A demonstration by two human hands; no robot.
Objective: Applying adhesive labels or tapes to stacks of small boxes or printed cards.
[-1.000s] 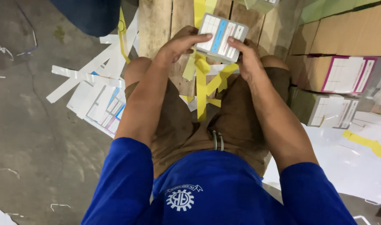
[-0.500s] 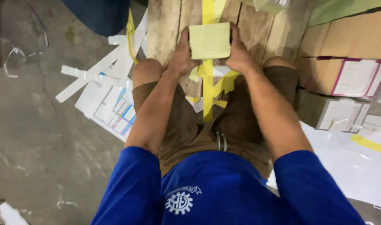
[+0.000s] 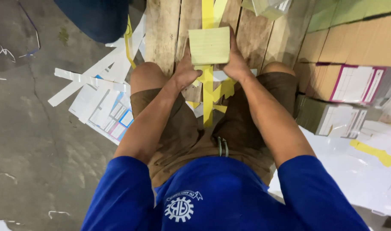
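Note:
A pale yellow-green rectangular stack of flat cards is held upright in front of my knees, over a wooden pallet. My left hand grips its left edge and lower corner. On the other side my right hand clasps the right edge. The plain back face of the stack is turned toward me. Yellow strapping bands lie on the pallet under my hands and trail down between my legs.
Stacks of cardboard-wrapped packs with printed labels stand at the right. Clear plastic sheeting with a yellow strip lies lower right. Printed sheets and white strips litter the concrete floor at left. A person's dark blue clothing shows at top left.
The stack has been flipped: a second ago its printed blue-and-white face showed, now the plain yellow-green side faces me. Both hands have stayed on it and lifted slightly forward.

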